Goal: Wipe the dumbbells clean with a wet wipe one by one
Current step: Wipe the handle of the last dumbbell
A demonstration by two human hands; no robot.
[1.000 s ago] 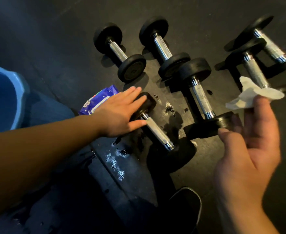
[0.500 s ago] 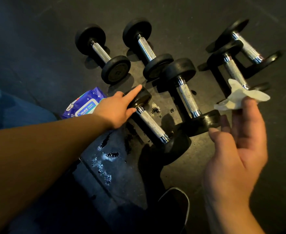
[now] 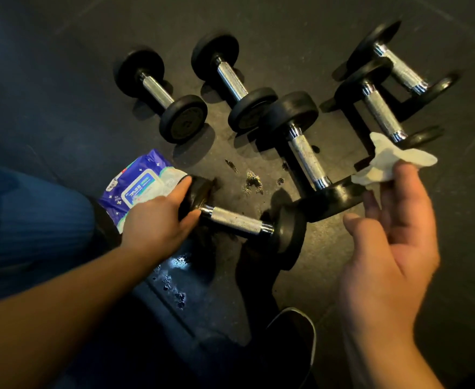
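Dark rubber gym flooring (image 3: 62, 80) carries six dumbbells, with wet patches (image 3: 174, 276) and specks of grime (image 3: 253, 181) near its middle. Nearest the person lies one dumbbell (image 3: 239, 220), its chrome handle running left to right. The left hand (image 3: 157, 226) takes hold of its left head, fingers curled over the black disc and thumb at the inner face. Behind that hand sits a purple pack of wet wipes (image 3: 138, 186). The right hand (image 3: 393, 237) hangs above the floor with palm up and most fingers loose; its grip is only a light pinch at the fingertips on a crumpled white wet wipe (image 3: 390, 161). A second dumbbell (image 3: 306, 155) lies just beyond, its near head beside the first one's right head. Two more (image 3: 160, 94) (image 3: 233, 82) lie farther back and a pair (image 3: 385, 110) (image 3: 404, 68) toward the right edge.

The dumbbell is likely heavy, rigid and prone to rolling, so steadying a head while wiping seems sensible. Its knurled handle should give friction, though moisture may make the rubber heads slick. The wipe is limp and light, best bunched in the fingers.
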